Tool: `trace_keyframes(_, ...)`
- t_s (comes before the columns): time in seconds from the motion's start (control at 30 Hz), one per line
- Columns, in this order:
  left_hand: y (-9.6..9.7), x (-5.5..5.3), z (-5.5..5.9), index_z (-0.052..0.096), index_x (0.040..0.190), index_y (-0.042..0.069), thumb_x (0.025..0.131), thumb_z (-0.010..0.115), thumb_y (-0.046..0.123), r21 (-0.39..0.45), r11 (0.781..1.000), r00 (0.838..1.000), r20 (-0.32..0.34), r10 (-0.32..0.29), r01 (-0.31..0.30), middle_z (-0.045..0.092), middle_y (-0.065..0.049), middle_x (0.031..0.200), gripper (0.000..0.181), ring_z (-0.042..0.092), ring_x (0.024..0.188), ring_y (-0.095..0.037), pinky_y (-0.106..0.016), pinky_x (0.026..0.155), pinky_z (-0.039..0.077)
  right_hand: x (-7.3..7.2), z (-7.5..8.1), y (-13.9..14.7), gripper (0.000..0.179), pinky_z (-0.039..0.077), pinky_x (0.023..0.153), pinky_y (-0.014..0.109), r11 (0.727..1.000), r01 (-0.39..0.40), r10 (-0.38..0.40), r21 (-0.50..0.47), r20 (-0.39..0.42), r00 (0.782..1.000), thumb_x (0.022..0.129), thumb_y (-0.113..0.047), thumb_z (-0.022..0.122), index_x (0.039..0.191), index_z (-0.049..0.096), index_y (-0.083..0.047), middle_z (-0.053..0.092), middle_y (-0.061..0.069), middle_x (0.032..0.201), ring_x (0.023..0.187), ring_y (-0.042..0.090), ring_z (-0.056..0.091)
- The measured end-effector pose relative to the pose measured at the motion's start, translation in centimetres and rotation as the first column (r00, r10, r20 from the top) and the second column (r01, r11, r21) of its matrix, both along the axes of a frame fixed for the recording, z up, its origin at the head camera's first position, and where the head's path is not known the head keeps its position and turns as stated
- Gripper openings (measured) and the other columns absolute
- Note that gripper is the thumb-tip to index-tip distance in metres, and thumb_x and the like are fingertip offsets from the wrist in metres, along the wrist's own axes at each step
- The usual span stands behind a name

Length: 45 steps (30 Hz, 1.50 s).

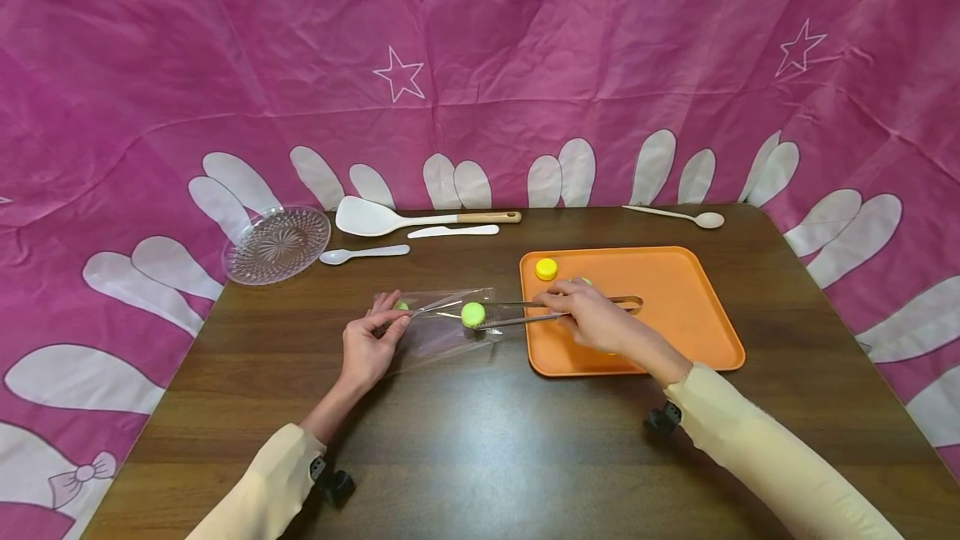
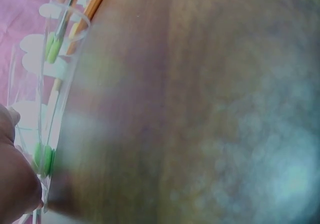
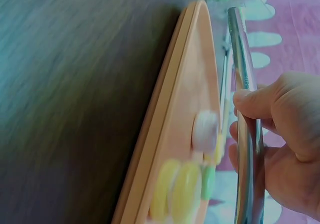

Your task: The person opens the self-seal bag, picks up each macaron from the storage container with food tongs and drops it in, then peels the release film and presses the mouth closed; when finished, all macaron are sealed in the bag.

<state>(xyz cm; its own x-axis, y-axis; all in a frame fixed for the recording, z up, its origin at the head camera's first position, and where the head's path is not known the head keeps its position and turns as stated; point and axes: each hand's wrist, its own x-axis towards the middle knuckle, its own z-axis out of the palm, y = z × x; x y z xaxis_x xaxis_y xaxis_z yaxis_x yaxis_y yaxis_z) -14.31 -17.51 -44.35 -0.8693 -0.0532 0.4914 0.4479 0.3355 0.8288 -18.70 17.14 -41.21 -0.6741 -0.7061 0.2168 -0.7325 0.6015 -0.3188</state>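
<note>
A clear plastic bag [image 1: 442, 342] lies at mid table, and my left hand [image 1: 367, 348] pinches its upper layer between thumb and finger. Inside, close to that hand, is a green macaron [image 2: 44, 159]. My right hand [image 1: 592, 317] grips metal tongs [image 3: 245, 149] over an orange tray [image 1: 693, 319]. Between the tongs' tips a second green macaron [image 1: 473, 315] is held at the bag's mouth, its edge toward the left hand. On the tray sit a yellow macaron [image 1: 546, 269] and, in the right wrist view, a white macaron [image 3: 205, 131] and another yellow one, partly hidden from the head view.
Behind the bag lie a white spoon [image 1: 365, 254], a white knife [image 1: 453, 231] and a white spatula [image 1: 367, 217] with a wooden handle. A clear patterned plate [image 1: 277, 246] stands at the back left edge, a wooden spoon [image 1: 708, 220] at the back right.
</note>
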Motion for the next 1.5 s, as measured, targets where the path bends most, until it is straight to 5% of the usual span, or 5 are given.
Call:
trace_keyframes(0.67,0.3,0.3,0.5,0.071,0.088,-0.018,0.083,0.07,-0.018,-0.026,0.999,1.0,-0.006,0.018,-0.018,0.061,-0.038,0.116,0.005,0.048,0.122,-0.058,-0.071,0.106,0.026,-0.6,-1.6,-6.9,0.034,0.052,0.091,0.039,0.992,-0.09,0.09,-0.084,0.005,0.996,0.086,0.005,0.074,0.12,0.068,0.003,0.067,0.013,0.113,0.102,0.029,0.064)
trace_keyframes(0.97,-1.0,-1.6,-3.3,0.075,0.089,-0.01,0.083,0.074,-0.013,0.015,1.0,1.0,-0.002,0.02,-0.02,0.063,-0.03,0.121,0.006,0.047,0.128,-0.052,-0.061,0.112,0.025,-0.8,-2.1,-8.9,0.033,0.049,0.094,0.042,0.991,-0.103,0.106,-0.081,0.033,0.994,0.088,0.002,0.073,0.121,0.068,0.002,0.068,0.014,0.117,0.106,0.032,0.062)
trace_keyframes(1.2,-0.6,-1.3,-2.7,0.074,0.088,-0.013,0.082,0.073,-0.016,0.019,0.999,0.999,0.028,0.035,-0.035,0.061,-0.033,0.122,0.006,0.044,0.129,-0.053,-0.056,0.112,0.03,-0.9,-2.3,-9.7,0.034,0.05,0.095,0.041,0.988,-0.123,0.124,-0.093,0.009,0.992,0.087,0.001,0.074,0.121,0.068,0.004,0.068,0.015,0.116,0.106,0.033,0.062)
trace_keyframes(1.5,0.5,0.4,0.5,0.07,0.089,-0.02,0.082,0.069,-0.02,-0.004,1.0,0.999,0.039,0.025,-0.025,0.057,-0.039,0.122,0.007,0.041,0.128,-0.058,-0.059,0.109,0.03,-1.2,-2.7,-10.2,0.033,0.051,0.094,0.041,0.987,-0.12,0.122,-0.109,0.016,0.992,0.087,0.001,0.074,0.12,0.069,0.002,0.068,0.015,0.118,0.105,0.032,0.063)
